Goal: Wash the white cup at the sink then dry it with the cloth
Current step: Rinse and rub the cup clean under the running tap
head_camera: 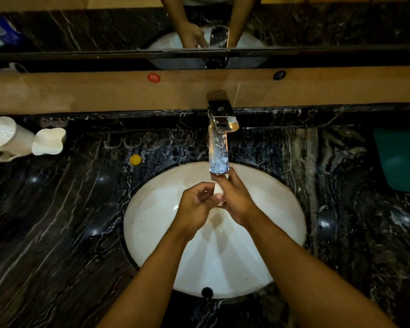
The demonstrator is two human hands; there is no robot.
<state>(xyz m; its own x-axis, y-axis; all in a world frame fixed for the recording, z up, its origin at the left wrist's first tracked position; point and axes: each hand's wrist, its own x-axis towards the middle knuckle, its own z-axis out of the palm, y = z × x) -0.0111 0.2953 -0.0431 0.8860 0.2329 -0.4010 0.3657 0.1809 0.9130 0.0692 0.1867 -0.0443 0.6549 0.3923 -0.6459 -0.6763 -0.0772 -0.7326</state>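
Note:
Both my hands meet over the white sink basin (152, 221), just below the tip of the chrome faucet (219, 147). My left hand (195, 205) is curled and my right hand (234, 197) lies flat against it. Pressed between them is a small white piece (218, 189), mostly hidden, so I cannot tell what it is. A white cup with a wavy rim (49, 141) stands on the dark marble counter at the far left, well away from both hands. A green cloth (400, 159) lies on the counter at the far right.
A white jug with a handle (3, 138) stands beside the cup at the left edge. A small yellow cap (135, 159) lies on the counter (57, 221) left of the faucet. A wooden ledge (104, 91) and a mirror run behind the sink.

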